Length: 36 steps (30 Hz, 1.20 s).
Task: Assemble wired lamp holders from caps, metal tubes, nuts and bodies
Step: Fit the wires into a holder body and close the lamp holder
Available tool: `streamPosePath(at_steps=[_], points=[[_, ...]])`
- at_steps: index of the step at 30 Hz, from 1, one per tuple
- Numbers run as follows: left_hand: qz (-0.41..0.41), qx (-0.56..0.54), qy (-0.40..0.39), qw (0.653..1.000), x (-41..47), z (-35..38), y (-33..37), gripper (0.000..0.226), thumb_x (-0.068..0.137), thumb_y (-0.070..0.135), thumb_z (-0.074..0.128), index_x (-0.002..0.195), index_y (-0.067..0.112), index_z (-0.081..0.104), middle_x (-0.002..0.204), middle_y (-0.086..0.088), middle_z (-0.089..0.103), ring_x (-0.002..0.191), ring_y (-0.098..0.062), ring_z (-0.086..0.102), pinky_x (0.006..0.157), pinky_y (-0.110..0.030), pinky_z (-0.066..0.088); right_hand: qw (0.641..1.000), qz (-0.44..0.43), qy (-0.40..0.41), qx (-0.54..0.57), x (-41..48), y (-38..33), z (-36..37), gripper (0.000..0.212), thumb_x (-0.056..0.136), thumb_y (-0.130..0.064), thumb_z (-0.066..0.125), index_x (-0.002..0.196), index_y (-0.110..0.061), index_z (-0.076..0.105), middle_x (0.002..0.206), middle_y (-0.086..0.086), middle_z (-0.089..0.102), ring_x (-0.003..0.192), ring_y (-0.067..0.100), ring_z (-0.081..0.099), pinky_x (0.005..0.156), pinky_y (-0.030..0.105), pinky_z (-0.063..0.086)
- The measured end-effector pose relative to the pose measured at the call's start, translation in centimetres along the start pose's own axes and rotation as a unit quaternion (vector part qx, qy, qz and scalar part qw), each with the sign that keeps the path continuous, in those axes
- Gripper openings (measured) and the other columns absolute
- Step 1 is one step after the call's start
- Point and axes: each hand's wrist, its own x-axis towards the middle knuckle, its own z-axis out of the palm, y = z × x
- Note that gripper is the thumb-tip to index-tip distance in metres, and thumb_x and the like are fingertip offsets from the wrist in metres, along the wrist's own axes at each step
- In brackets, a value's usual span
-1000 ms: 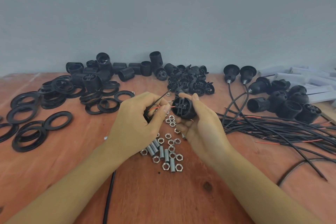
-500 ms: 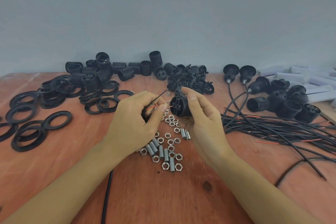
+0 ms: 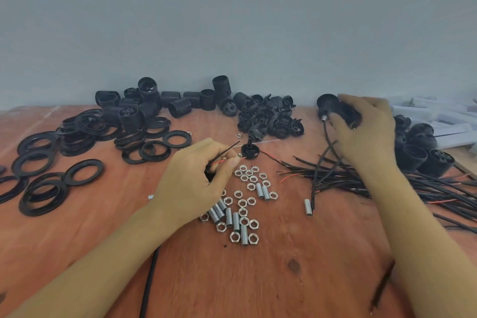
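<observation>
My left hand (image 3: 198, 181) pinches the bare black and red wire ends (image 3: 224, 160) of a black cable (image 3: 149, 281) that runs down under my forearm. A black holder insert (image 3: 249, 151) lies on the table just right of those fingertips. My right hand (image 3: 364, 129) is at the back right, its fingers curled round a black wired cap (image 3: 349, 113) beside a second wired cap (image 3: 327, 103). Loose nuts and metal tubes (image 3: 242, 205) lie between my arms, with one tube (image 3: 307, 207) apart to the right.
Black rings (image 3: 82, 171) cover the left of the wooden table. Threaded bodies (image 3: 178, 104) and inserts (image 3: 271, 119) line the back. A bundle of black and red wires (image 3: 402, 183), finished holders (image 3: 423, 155) and white boxes (image 3: 449, 121) fill the right.
My right hand has let go of the black insert, which now lies on the table, and has moved to the back right onto a wired cap. My left hand still pinches the wire ends.
</observation>
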Motion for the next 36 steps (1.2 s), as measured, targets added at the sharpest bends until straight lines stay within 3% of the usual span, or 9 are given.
streamPosePath(at_steps=[3, 10, 12, 15, 18, 22, 31, 36], points=[[0.008, 0.0, -0.006, 1.0, -0.1, 0.0, -0.1, 0.019, 0.092, 0.031, 0.058, 0.087, 0.016, 0.069, 0.064, 0.016, 0.04, 0.058, -0.009, 0.047, 0.057, -0.02, 0.04, 0.986, 0.026, -0.031, -0.164, 1.4, 3.0, -0.1, 0.044, 0.089, -0.015, 0.066, 0.133, -0.019, 0.06, 0.127, 0.018, 0.052, 0.113, 0.04, 0.054, 0.097, 0.051, 0.041], [0.009, 0.036, -0.007, 0.999, 0.0, 0.0, -1.2, 0.012, 0.091, 0.025, 0.063, 0.088, 0.016, 0.07, 0.065, 0.016, 0.041, 0.058, -0.008, 0.046, 0.057, -0.025, 0.042, 0.961, 0.076, -0.081, -0.255, 2.4, 4.0, 0.5, 0.049, 0.091, -0.017, 0.062, 0.14, -0.018, 0.053, 0.141, 0.019, 0.049, 0.127, 0.043, 0.045, 0.105, 0.054, 0.031], [0.002, 0.048, -0.006, 0.999, 0.0, -0.1, -1.6, 0.014, 0.091, 0.027, 0.062, 0.088, 0.016, 0.07, 0.065, 0.012, 0.044, 0.058, -0.009, 0.046, 0.057, -0.025, 0.043, 0.961, 0.061, -0.067, -0.262, 2.2, 2.8, 1.0, 0.049, 0.092, -0.022, 0.058, 0.14, -0.018, 0.051, 0.143, 0.019, 0.047, 0.132, 0.044, 0.038, 0.108, 0.054, 0.028], [-0.005, 0.06, -0.001, 0.998, 0.1, -0.4, -2.2, 0.017, 0.091, 0.029, 0.06, 0.087, 0.016, 0.069, 0.065, 0.009, 0.044, 0.058, -0.011, 0.047, 0.057, -0.03, 0.045, 0.971, -0.025, -0.056, -0.232, 1.3, -0.6, 2.5, 0.046, 0.09, -0.03, 0.049, 0.133, -0.016, 0.058, 0.137, 0.018, 0.053, 0.125, 0.044, 0.044, 0.101, 0.052, 0.037], [-0.01, 0.061, 0.011, 0.998, 0.2, -0.8, -2.6, 0.013, 0.091, 0.026, 0.061, 0.087, 0.016, 0.069, 0.065, 0.009, 0.045, 0.058, -0.012, 0.048, 0.057, -0.037, 0.047, 0.969, -0.133, -0.129, -0.161, -0.2, -4.3, 5.2, 0.043, 0.092, -0.028, 0.057, 0.134, -0.017, 0.059, 0.137, 0.014, 0.055, 0.123, 0.039, 0.048, 0.098, 0.046, 0.04], [-0.029, 0.065, 0.021, 0.997, 0.3, -1.2, -3.3, 0.013, 0.091, 0.026, 0.06, 0.085, 0.018, 0.068, 0.067, 0.005, 0.051, 0.06, -0.012, 0.05, 0.06, -0.037, 0.047, 0.94, -0.224, -0.224, -0.123, -1.0, -7.7, 9.8, 0.042, 0.095, -0.027, 0.054, 0.136, -0.019, 0.057, 0.137, 0.008, 0.055, 0.126, 0.032, 0.045, 0.103, 0.044, 0.038], [-0.046, 0.063, 0.043, 0.996, 0.3, -1.3, -4.0, 0.018, 0.093, 0.029, 0.056, 0.084, 0.017, 0.066, 0.068, 0.002, 0.052, 0.06, -0.013, 0.048, 0.06, -0.035, 0.045, 0.955, -0.147, -0.223, -0.133, 4.0, -11.1, 17.9, 0.059, 0.093, -0.018, 0.054, 0.149, -0.021, 0.035, 0.154, 0.019, 0.023, 0.137, 0.038, 0.029, 0.109, 0.049, 0.033], [-0.037, 0.063, 0.045, 0.996, 0.3, -1.5, -4.2, 0.023, 0.094, 0.031, 0.054, 0.085, 0.013, 0.066, 0.069, 0.003, 0.051, 0.059, -0.013, 0.047, 0.057, -0.036, 0.045, 0.929, -0.161, -0.249, -0.222, 6.5, -11.3, 19.8, 0.052, 0.095, -0.021, 0.054, 0.143, -0.018, 0.037, 0.141, 0.018, 0.032, 0.123, 0.038, 0.041, 0.097, 0.046, 0.038]])
